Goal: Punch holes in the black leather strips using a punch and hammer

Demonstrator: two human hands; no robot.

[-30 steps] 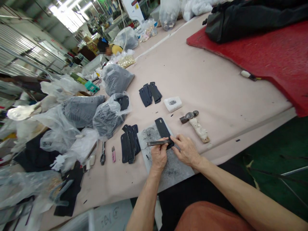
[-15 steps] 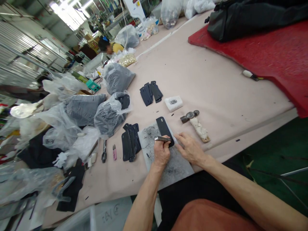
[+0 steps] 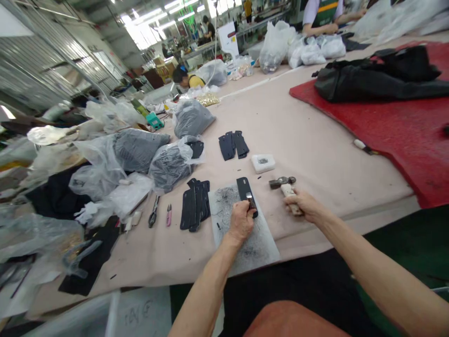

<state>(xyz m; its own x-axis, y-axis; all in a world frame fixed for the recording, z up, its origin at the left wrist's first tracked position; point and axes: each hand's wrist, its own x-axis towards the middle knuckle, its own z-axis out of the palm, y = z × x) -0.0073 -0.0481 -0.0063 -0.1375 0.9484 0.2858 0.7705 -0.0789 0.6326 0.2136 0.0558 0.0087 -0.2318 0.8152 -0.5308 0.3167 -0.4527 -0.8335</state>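
Note:
My left hand [image 3: 242,221] is closed round a metal punch [image 3: 249,198], held upright over the near end of a dark strap-like piece [image 3: 242,187] with a slot at its far end. That piece lies on a pale, scuffed board [image 3: 219,199]. My right hand [image 3: 302,204] has its fingers wrapped round the pale, wrapped handle of a ball-peen hammer [image 3: 288,191], whose head lies to the far side, low over the table. Beyond the board sits a white block [image 3: 263,163] with a dark smudge on top.
Left of the board lie a stack of dark pieces [image 3: 195,206], pink thread snips [image 3: 169,215] and a dark-handled tool [image 3: 153,213]. More dark pieces [image 3: 233,145] lie farther back. Filled plastic bags [image 3: 171,166] crowd the left. A red sheet [image 3: 403,159] carries a black bag [image 3: 372,84].
My right hand has left the board's edge, moved right and taken hold of the hammer's handle. My left hand has brought the punch from slanted to upright. The camera view has shifted.

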